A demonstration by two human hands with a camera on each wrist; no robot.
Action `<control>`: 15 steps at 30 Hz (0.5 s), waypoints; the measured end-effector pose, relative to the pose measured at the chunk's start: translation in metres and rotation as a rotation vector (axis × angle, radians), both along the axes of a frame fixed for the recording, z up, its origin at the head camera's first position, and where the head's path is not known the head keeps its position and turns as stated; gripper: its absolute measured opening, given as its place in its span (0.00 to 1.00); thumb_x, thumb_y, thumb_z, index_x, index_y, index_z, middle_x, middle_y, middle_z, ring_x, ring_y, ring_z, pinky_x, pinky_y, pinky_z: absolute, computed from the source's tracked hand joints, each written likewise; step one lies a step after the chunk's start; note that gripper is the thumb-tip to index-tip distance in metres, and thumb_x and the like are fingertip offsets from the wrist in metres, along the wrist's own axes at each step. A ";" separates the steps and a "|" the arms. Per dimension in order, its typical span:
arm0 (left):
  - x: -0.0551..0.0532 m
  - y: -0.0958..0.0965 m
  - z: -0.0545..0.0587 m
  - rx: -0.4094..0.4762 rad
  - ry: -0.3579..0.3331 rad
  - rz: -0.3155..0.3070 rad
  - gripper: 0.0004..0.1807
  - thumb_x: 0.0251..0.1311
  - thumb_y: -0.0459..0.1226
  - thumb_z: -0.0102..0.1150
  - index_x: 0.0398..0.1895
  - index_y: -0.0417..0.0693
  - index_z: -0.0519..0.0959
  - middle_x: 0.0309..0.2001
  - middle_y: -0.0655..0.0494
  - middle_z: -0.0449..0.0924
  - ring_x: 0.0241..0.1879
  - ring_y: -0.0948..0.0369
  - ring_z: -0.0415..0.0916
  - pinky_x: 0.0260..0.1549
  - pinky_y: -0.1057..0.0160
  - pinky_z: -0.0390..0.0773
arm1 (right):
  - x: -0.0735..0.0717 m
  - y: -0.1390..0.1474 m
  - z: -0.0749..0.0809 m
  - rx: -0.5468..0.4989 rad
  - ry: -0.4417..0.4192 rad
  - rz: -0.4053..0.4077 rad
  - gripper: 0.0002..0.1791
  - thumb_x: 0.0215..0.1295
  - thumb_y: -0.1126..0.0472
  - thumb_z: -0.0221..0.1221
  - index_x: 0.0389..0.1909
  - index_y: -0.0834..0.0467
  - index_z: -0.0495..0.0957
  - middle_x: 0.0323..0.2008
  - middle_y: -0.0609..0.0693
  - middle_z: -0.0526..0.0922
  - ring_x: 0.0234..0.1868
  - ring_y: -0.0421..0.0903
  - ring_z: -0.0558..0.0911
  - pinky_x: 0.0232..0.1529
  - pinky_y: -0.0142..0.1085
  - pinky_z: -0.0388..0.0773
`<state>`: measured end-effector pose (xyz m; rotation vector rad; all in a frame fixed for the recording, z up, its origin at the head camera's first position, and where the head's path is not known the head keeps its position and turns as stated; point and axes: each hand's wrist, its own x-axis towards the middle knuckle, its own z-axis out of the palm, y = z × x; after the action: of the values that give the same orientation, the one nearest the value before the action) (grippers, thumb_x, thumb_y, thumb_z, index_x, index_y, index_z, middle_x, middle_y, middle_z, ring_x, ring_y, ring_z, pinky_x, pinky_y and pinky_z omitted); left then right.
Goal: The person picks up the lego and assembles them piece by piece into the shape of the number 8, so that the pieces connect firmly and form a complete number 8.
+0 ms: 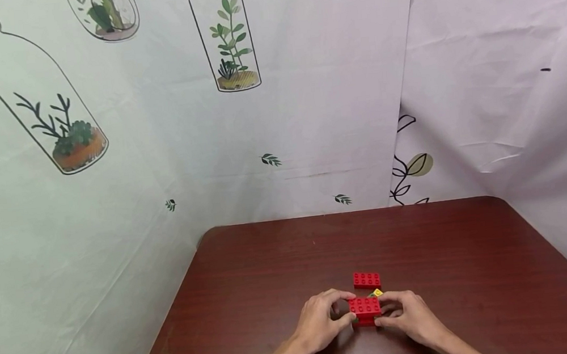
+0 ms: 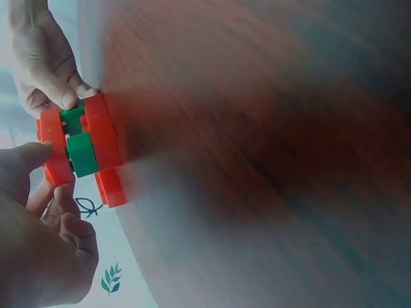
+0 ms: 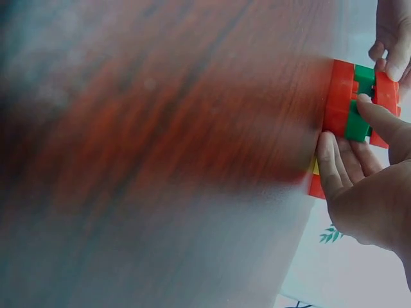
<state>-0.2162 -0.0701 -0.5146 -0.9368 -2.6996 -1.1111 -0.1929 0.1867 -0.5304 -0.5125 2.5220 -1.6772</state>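
A small stack of toy building bricks stands on the table between the hands. Its upper red brick sits over two green bricks with a gap between them, and a lower red brick forms the base. From the left, my left hand pinches the upper red brick between thumb and fingers. On the opposite end, my right hand grips the stack, its thumb against a green brick in the right wrist view and its fingers round the back.
Just behind the stack lies a separate red brick. A yellow piece shows partly behind the stack, near the right fingertips. The brown table meets a printed cloth backdrop at its far edge.
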 end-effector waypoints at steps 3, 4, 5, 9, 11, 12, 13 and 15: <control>0.001 0.000 -0.001 0.008 0.004 0.004 0.15 0.65 0.43 0.75 0.54 0.60 0.88 0.41 0.63 0.86 0.28 0.78 0.68 0.28 0.73 0.68 | 0.000 0.000 0.000 0.003 -0.004 -0.004 0.22 0.59 0.66 0.77 0.50 0.72 0.84 0.44 0.60 0.88 0.39 0.44 0.89 0.39 0.35 0.86; 0.001 0.000 -0.001 0.011 0.003 0.006 0.15 0.65 0.43 0.75 0.54 0.60 0.88 0.41 0.63 0.86 0.27 0.78 0.68 0.27 0.73 0.68 | 0.000 0.000 0.000 0.004 -0.004 -0.005 0.22 0.59 0.66 0.77 0.50 0.72 0.84 0.44 0.60 0.88 0.39 0.44 0.89 0.39 0.35 0.86; 0.001 0.000 -0.001 0.010 0.007 0.008 0.15 0.65 0.43 0.75 0.54 0.60 0.88 0.40 0.63 0.86 0.27 0.78 0.67 0.27 0.73 0.68 | 0.000 0.000 -0.001 0.005 -0.005 -0.006 0.22 0.59 0.66 0.77 0.50 0.72 0.84 0.44 0.60 0.88 0.39 0.44 0.89 0.39 0.35 0.86; 0.002 0.000 -0.001 0.012 0.017 0.012 0.15 0.65 0.44 0.75 0.54 0.60 0.88 0.39 0.63 0.86 0.25 0.78 0.67 0.25 0.73 0.67 | 0.000 0.000 -0.001 0.002 -0.005 -0.004 0.22 0.59 0.66 0.77 0.50 0.72 0.84 0.44 0.60 0.88 0.39 0.43 0.89 0.39 0.34 0.86; 0.002 0.000 -0.001 0.015 0.020 0.011 0.15 0.66 0.44 0.75 0.54 0.59 0.88 0.38 0.63 0.85 0.25 0.78 0.66 0.25 0.74 0.67 | 0.000 0.000 -0.001 0.000 -0.005 -0.002 0.22 0.59 0.66 0.77 0.51 0.71 0.84 0.44 0.60 0.88 0.39 0.43 0.89 0.39 0.34 0.86; 0.002 0.000 -0.002 0.021 0.014 0.010 0.15 0.66 0.44 0.75 0.54 0.59 0.88 0.38 0.63 0.85 0.24 0.78 0.66 0.24 0.74 0.67 | 0.000 0.000 -0.001 0.001 -0.004 -0.002 0.22 0.59 0.66 0.77 0.51 0.71 0.84 0.44 0.60 0.88 0.39 0.43 0.89 0.39 0.34 0.86; 0.002 -0.001 -0.002 0.023 0.017 0.009 0.15 0.66 0.44 0.75 0.54 0.59 0.88 0.37 0.63 0.85 0.24 0.78 0.66 0.24 0.74 0.67 | 0.000 0.000 -0.001 0.003 -0.003 -0.002 0.22 0.59 0.65 0.77 0.51 0.71 0.84 0.43 0.59 0.88 0.39 0.43 0.89 0.39 0.34 0.86; 0.002 -0.001 -0.003 0.034 0.013 0.008 0.15 0.66 0.45 0.75 0.55 0.59 0.88 0.35 0.65 0.83 0.24 0.78 0.66 0.23 0.74 0.66 | 0.000 0.000 -0.001 0.005 0.000 -0.004 0.22 0.59 0.66 0.77 0.50 0.71 0.84 0.43 0.59 0.89 0.39 0.43 0.89 0.38 0.34 0.86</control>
<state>-0.2138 -0.0711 -0.5180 -0.9242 -2.6637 -1.1414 -0.1932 0.1863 -0.5316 -0.5077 2.5288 -1.6716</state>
